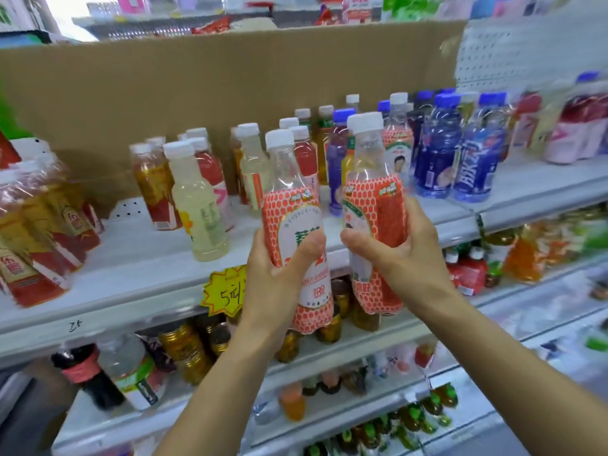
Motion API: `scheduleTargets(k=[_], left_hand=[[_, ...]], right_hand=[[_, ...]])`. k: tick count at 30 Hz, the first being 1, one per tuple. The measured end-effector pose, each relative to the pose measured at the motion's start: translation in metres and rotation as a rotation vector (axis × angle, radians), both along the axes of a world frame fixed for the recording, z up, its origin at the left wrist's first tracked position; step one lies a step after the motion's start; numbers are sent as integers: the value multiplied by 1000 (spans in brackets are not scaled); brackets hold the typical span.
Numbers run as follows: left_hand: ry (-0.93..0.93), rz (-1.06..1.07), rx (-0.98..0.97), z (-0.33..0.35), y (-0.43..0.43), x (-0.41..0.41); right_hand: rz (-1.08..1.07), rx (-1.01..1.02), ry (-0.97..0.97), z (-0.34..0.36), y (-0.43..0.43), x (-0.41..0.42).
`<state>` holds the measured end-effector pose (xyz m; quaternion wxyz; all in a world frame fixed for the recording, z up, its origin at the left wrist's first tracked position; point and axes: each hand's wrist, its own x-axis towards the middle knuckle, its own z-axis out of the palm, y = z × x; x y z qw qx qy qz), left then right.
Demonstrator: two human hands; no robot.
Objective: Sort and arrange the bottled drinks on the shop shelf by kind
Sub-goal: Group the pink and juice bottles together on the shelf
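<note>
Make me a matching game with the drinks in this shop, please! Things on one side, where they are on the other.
Things:
1. honeycomb-label bottles
2. pale yellow bottle
3. blue bottles
4. yellow price tag

Places:
A. stuck on the front edge of the shelf
B. standing on the shelf, right of the hands
C. gripped, one in the left hand, one in the right hand
D. standing on the shelf, left of the hands

Pairs: 1-C, 2-D, 3-B, 4-A
</note>
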<state>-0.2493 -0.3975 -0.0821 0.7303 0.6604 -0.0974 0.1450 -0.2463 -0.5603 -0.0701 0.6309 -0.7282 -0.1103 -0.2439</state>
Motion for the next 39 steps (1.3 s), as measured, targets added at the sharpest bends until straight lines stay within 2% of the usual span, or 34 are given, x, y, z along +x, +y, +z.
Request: scheduleTargets(k=[20, 27, 39], left_hand=[[126, -148, -46, -22, -381, 9], [131, -218, -2, -21, -480, 48], [165, -258, -19, -19, -655, 148]], right_hand=[[-148, -35, 124, -16, -378, -16], [-199, 9, 101, -15, -478, 12], [-258, -49, 120, -11, -651, 107]])
